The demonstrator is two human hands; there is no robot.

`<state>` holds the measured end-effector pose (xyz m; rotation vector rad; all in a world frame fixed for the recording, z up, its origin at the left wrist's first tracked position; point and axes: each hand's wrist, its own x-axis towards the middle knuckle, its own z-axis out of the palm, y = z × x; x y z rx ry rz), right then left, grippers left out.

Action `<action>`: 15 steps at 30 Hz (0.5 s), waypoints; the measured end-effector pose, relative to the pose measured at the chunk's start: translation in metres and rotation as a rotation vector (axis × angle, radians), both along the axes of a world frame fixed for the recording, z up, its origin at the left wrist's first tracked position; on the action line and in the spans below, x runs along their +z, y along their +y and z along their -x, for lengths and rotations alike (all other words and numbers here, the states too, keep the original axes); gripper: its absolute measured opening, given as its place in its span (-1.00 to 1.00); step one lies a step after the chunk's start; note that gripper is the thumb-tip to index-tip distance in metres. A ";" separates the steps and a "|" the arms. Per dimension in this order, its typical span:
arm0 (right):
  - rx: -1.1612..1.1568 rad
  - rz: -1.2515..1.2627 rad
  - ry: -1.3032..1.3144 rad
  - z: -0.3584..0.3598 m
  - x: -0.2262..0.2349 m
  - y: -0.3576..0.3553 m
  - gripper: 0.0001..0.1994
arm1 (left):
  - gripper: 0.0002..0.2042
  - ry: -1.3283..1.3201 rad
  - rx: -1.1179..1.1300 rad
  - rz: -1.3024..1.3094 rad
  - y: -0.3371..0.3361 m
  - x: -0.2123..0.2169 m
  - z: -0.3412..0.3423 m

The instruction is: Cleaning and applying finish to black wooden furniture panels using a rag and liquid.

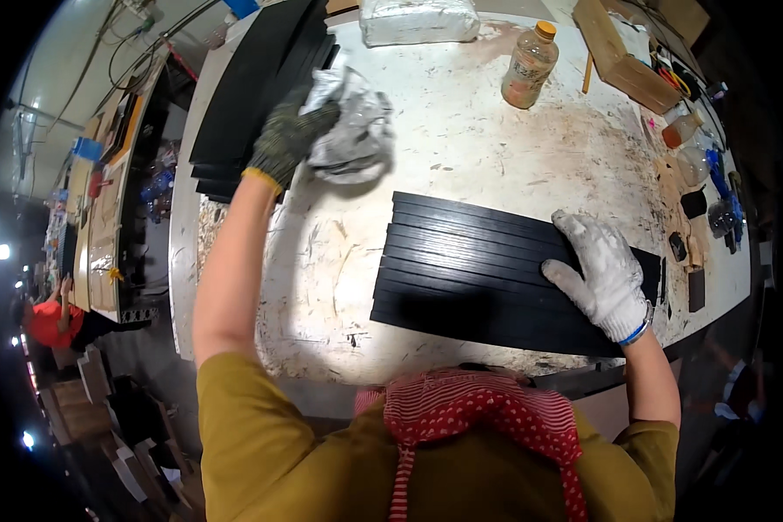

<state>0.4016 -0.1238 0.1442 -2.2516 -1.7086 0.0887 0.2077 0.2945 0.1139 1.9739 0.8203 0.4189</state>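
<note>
My left hand [292, 137], in a dark grey-green knit glove with a yellow cuff, is closed on a crumpled, stained white rag [350, 130]. It is beside a stack of long black panels [244, 91] at the table's far left. In front of me lies a black panel of grooved, parallel strips [461, 270], with light glinting off its surface. My right hand [596, 274], in a white glove, rests flat on that panel's right end with thumb and fingers apart.
The worn white table [322, 304] carries a bottle with an orange cap [531, 65], a wrapped white block [418, 19] and a pencil [587, 73]. Cardboard pieces [626, 65] and small bottles [683, 129] line its right edge. Far left, a person in red [52, 322] is by another bench.
</note>
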 end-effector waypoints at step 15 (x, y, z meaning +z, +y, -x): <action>0.013 -0.059 -0.052 0.003 -0.014 0.056 -0.44 | -0.70 0.086 -0.283 -1.093 -0.146 0.026 0.025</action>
